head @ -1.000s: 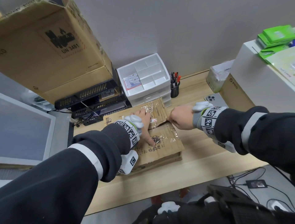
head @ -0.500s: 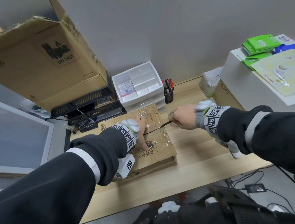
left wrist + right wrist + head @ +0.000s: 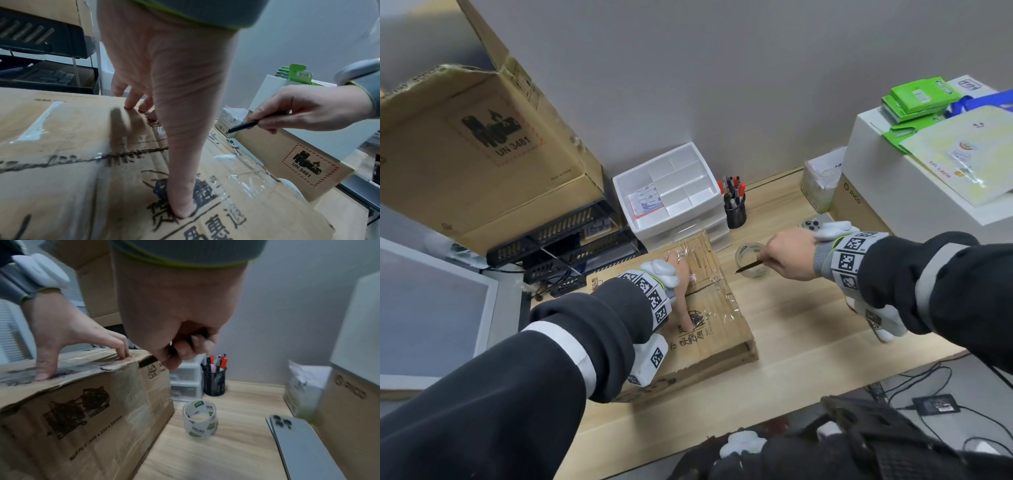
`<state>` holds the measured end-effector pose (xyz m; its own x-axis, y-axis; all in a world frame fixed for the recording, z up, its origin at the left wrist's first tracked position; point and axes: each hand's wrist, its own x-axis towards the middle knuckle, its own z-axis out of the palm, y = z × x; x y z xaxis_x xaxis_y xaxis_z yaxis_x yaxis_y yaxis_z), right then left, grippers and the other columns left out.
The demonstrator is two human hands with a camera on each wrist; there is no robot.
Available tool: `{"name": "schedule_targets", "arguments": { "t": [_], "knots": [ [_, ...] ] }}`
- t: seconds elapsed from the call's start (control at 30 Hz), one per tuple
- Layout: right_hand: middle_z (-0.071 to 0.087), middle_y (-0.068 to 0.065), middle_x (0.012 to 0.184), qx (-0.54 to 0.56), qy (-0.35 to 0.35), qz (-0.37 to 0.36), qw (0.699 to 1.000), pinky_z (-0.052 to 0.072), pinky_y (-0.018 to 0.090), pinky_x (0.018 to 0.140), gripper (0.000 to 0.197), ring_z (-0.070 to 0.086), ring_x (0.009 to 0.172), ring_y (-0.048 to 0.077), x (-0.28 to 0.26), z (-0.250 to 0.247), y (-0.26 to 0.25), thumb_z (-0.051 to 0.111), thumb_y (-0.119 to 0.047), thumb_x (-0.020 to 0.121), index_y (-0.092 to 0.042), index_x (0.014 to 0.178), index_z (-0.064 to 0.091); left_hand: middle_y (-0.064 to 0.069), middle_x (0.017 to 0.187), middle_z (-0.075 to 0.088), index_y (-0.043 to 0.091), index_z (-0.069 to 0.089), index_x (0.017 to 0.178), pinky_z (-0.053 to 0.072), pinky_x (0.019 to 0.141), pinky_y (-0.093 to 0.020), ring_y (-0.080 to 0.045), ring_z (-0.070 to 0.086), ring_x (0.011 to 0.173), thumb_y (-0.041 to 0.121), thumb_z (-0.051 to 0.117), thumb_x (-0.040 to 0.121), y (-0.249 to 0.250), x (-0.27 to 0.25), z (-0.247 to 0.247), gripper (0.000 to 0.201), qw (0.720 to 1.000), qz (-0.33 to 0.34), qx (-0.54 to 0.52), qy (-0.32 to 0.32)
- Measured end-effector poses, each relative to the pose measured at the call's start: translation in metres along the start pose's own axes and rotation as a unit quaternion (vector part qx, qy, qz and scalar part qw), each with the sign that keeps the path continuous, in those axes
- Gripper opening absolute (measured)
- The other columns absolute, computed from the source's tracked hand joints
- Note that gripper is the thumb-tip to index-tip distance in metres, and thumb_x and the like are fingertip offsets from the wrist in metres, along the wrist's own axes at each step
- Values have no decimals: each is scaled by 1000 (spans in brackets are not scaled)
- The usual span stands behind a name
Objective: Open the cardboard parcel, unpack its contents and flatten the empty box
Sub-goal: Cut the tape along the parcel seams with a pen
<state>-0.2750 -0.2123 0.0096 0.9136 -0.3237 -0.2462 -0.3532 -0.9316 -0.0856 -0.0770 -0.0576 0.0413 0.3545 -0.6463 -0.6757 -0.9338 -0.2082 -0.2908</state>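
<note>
Since a second ago the right hand (image 3: 789, 255) has pulled away from the parcel (image 3: 709, 329) toward the right, its thin dark blade (image 3: 749, 267) now clear of the lid and hanging over the tape roll (image 3: 751, 259). One parcel sits on the desk (image 3: 808, 329), near the front edge, lid flaps still lying flat under clear tape. Its long axis runs from the person toward the wall, and the centre seam crosses under the left hand (image 3: 681, 284). That hand is the nearer one: straight fingers and thumb press on the lid, holding nothing. The right hand is curled round the blade, just beside the parcel's right side, so the parcel lies to its left. I judge the next move is either another cut or setting the blade down to lift the flaps.

Around it: one tape roll, one pen cup (image 3: 735, 212), one white drawer unit (image 3: 671, 195), one phone (image 3: 300, 444) face down.
</note>
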Motion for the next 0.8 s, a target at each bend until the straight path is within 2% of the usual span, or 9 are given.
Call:
{"name": "schedule_targets", "arguments": {
  "t": [0.03, 0.07, 0.17, 0.23, 0.3, 0.37, 0.43, 0.57, 0.8],
  "knots": [
    [68, -1, 89, 30, 3, 20, 999, 53, 33, 65, 27, 64, 76, 23, -3, 2, 5, 41, -33, 98, -26, 103, 67, -9, 131, 46, 8, 40, 140, 50, 95, -38, -24, 52, 113, 73, 84, 54, 0, 0, 0, 116, 1000, -1, -1, 10],
    [68, 0, 88, 60, 5, 42, 997, 55, 36, 67, 26, 64, 76, 24, -5, 4, 8, 41, -33, 99, -26, 103, 66, -8, 127, 45, 11, 41, 136, 52, 93, -41, -25, 53, 110, 73, 84, 52, -1, 1, 0, 114, 1000, -2, -7, 24],
    [69, 4, 83, 194, -18, 117, 974, 56, 40, 70, 25, 64, 72, 22, -6, 10, 11, 43, -29, 100, -19, 95, 65, -2, 113, 46, 17, 46, 117, 56, 79, -39, -21, 55, 92, 71, 81, 45, -5, 2, 5, 97, 996, -13, -50, 78],
    [72, 5, 79, 315, -38, 157, 935, 54, 33, 61, 23, 59, 59, 18, -5, 15, 5, 45, -25, 99, -15, 88, 61, -2, 112, 46, 19, 46, 112, 56, 79, -40, -20, 53, 92, 67, 78, 43, -4, 8, 6, 90, 991, -2, -72, 117],
    [69, 6, 73, 432, -62, 187, 880, 43, 25, 45, 17, 51, 45, 15, -4, 20, -5, 45, -18, 100, -12, 86, 52, 0, 112, 47, 21, 45, 112, 55, 80, -42, -20, 52, 93, 70, 73, 39, -4, 15, 5, 92, 985, 18, -90, 147],
    [65, 7, 66, 509, -85, 192, 835, 37, 22, 37, 12, 49, 35, 14, -3, 25, -15, 42, -13, 101, -10, 91, 48, 0, 114, 48, 20, 45, 116, 54, 82, -43, -21, 52, 96, 72, 70, 39, -3, 20, 3, 97, 981, 38, -102, 160],
    [64, 7, 62, 545, -98, 190, 811, 39, 22, 35, 9, 51, 33, 15, -2, 34, -23, 41, -11, 101, -5, 99, 48, -2, 119, 48, 18, 43, 123, 53, 85, -43, -22, 51, 100, 70, 73, 44, -2, 24, 1, 99, 981, 56, -104, 156],
    [66, 9, 64, 579, -118, 184, 785, 42, 25, 41, 8, 54, 36, 18, -2, 47, -34, 42, -12, 100, -5, 99, 47, -5, 124, 49, 16, 43, 128, 52, 90, -44, -25, 51, 106, 66, 74, 46, -3, 30, 0, 101, 978, 66, -117, 160],
    [67, 11, 66, 604, -123, 172, 768, 39, 25, 42, 9, 55, 37, 18, 0, 51, -42, 41, -12, 101, -8, 95, 47, -3, 123, 51, 20, 39, 129, 53, 89, -43, -24, 53, 105, 65, 76, 43, -6, 36, -3, 104, 977, 70, -126, 160]
  ]
}}
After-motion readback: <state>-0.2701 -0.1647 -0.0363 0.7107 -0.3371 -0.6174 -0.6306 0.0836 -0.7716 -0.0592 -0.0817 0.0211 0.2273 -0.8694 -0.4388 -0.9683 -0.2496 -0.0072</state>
